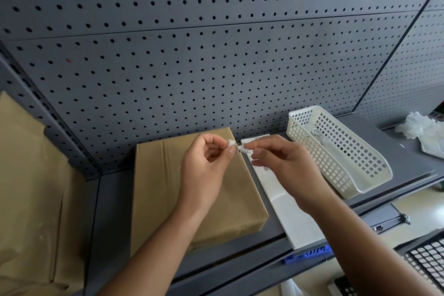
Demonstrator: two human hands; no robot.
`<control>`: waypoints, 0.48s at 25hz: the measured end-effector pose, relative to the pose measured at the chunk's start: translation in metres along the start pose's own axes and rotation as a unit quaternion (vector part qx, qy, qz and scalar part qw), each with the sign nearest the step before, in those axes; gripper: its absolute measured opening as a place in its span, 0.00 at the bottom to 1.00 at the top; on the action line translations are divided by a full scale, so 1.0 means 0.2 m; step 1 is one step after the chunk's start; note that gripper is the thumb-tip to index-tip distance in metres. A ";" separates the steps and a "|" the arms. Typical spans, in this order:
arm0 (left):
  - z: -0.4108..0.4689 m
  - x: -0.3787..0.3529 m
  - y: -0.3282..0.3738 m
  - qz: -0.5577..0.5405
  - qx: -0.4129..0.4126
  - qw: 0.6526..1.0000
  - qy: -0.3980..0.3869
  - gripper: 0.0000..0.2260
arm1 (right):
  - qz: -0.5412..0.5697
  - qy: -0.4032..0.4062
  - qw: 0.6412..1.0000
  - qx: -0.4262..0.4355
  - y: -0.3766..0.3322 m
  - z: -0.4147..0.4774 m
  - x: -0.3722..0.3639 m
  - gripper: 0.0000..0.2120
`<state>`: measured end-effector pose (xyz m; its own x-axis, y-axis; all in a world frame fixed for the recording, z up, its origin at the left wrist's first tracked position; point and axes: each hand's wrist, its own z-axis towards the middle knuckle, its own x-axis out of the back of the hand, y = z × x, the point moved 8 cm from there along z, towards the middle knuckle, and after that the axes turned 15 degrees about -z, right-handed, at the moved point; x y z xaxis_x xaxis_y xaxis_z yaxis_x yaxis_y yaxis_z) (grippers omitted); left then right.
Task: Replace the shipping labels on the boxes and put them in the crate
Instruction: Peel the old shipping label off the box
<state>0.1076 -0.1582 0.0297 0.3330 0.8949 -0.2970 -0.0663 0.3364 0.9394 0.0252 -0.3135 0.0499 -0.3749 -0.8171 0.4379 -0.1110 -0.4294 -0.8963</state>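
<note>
The flat brown paper-wrapped cardboard box (192,190) lies on the dark grey metal shelf (115,199), pushed back near the grey perforated pegboard wall (216,43), with no label visible on its top face. That bare top suggests the old label is already off and the new one not yet on. Above its far right corner, both hands work on a small crumpled scrap of white label paper (236,146). The left hand (206,163) pinches one end between thumb and forefinger, its grip closed on the scrap; the right hand (286,166) pinches the other end the same way. Holding it from both ends looks like a way to wad or tear a sticky remnant so it does not cling to the fingers.

Just right of the box, and partly under the right hand, lies a long white backing sheet (283,211) with printed barcoded labels near its far end, kept close so the next label is within reach. Beyond it sits a white plastic lattice basket (341,151) holding what seem to be crumpled scraps, probably the place for waste. A black mesh crate (427,259) shows at the lower right edge, below the shelf; the box is well apart from it. More brown-wrapped packages (26,187) stand at the left.
</note>
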 end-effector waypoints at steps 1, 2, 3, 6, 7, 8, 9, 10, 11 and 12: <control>0.00 -0.01 0.00 -0.004 0.006 1.000 -0.007 0.06 | 0.001 0.006 1.000 0.000 0.00 0.00 0.00 0.11; 0.00 -0.01 0.00 -0.005 0.008 1.000 -0.017 0.06 | 0.002 0.011 1.000 0.001 -0.01 0.00 0.00 0.11; -0.01 -0.02 0.00 -0.002 0.006 1.000 -0.029 0.07 | 0.000 0.013 1.000 0.004 -0.01 0.00 0.00 0.11; -0.01 -0.03 0.02 0.002 -0.006 0.999 -0.046 0.09 | -0.018 0.010 1.000 0.017 0.00 0.01 -0.01 0.12; -0.01 -0.03 0.02 0.002 -0.009 0.999 -0.045 0.11 | -0.025 0.008 0.999 0.024 -0.01 0.01 -0.02 0.12; -0.01 -0.03 0.02 0.004 -0.014 0.999 -0.045 0.11 | -0.029 0.007 0.999 0.031 -0.01 0.01 -0.04 0.13; -0.01 -0.03 0.02 0.008 -0.020 0.999 -0.044 0.12 | -0.029 0.005 0.999 0.038 -0.01 0.01 -0.05 0.13; -0.01 -0.03 0.02 0.010 -0.026 0.999 -0.042 0.12 | -0.029 0.003 0.999 0.046 -0.02 0.01 -0.06 0.15; -0.01 -0.03 0.02 0.010 -0.032 0.999 -0.037 0.11 | -0.030 0.001 0.998 0.052 -0.03 0.00 -0.07 0.16; -0.01 -0.03 0.02 0.008 -0.036 0.999 -0.032 0.11 | -0.033 -0.001 0.998 0.056 -0.03 0.00 -0.07 0.17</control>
<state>0.1041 -0.1611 0.0350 0.3900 0.8808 -0.2685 -0.1396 0.3447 0.9283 0.0318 -0.2999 0.0493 -0.3683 -0.7861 0.4964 -0.0319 -0.5229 -0.8518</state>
